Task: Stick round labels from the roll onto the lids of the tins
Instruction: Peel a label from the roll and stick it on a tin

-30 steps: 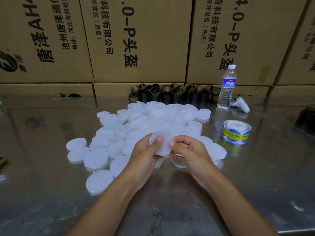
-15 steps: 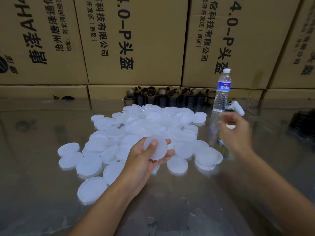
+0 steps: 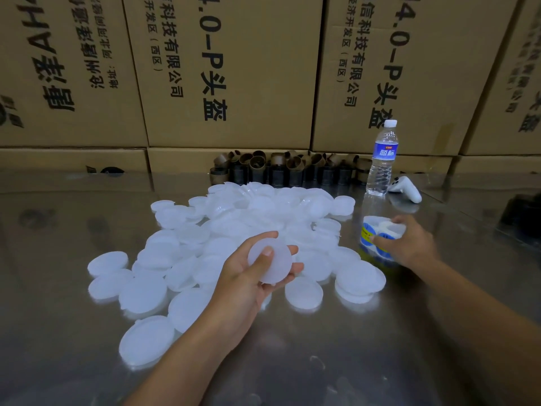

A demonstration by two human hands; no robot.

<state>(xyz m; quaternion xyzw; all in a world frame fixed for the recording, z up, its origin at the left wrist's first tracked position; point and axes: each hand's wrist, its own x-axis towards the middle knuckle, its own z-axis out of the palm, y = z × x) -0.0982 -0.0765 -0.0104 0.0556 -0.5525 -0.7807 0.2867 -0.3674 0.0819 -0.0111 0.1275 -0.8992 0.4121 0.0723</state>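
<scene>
In the centre of the frame, the left hand [image 3: 243,278] is grasping a translucent white round plastic lid [image 3: 281,263], its thumb lying across the top, above the shiny metal table [image 3: 351,361]. At centre right, the right hand [image 3: 409,244] is gripping the blue-and-yellow roll of round labels [image 3: 369,230], just right of the heap of matching white lids [image 3: 205,250] and below a clear plastic water bottle [image 3: 382,159]
</scene>
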